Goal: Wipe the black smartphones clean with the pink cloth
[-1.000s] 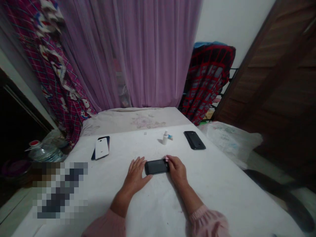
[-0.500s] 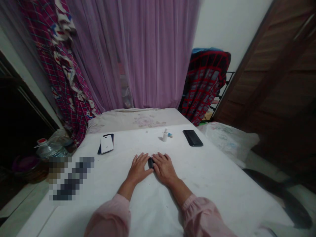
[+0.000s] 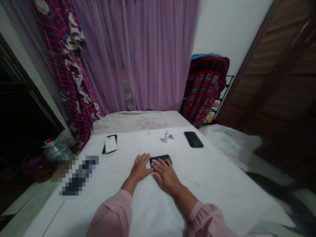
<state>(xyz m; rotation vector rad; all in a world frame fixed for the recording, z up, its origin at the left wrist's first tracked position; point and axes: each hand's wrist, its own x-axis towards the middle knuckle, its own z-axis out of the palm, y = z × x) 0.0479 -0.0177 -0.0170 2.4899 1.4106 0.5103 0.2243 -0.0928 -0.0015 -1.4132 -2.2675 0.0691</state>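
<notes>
A black smartphone [image 3: 163, 157] lies sideways on the white-covered surface, its far edge and right end showing. My left hand [image 3: 141, 167] is at the phone's left end, thumb on the near side and fingers on the far side, gripping it. Across the phone's face lies my right hand [image 3: 166, 174], fingers bent and pressed down. Something small and pale peeks out by its fingertips; I cannot tell what it is. Beyond the phone stands a small white spray bottle [image 3: 166, 136], with a little blue-and-white item [image 3: 171, 136] beside it.
A white phone [image 3: 111, 144] rests on a dark one [image 3: 103, 149] at the left. A black phone or case [image 3: 194, 139] lies at the right. A blurred-out dark object [image 3: 80, 176] is near the left edge. A water jug [image 3: 55, 149] and plastic bag [image 3: 232, 140] flank the surface.
My right hand has slid slightly back and turned on the phone, uncovering its far edge and right end. My left hand keeps its place. The view has shifted a little.
</notes>
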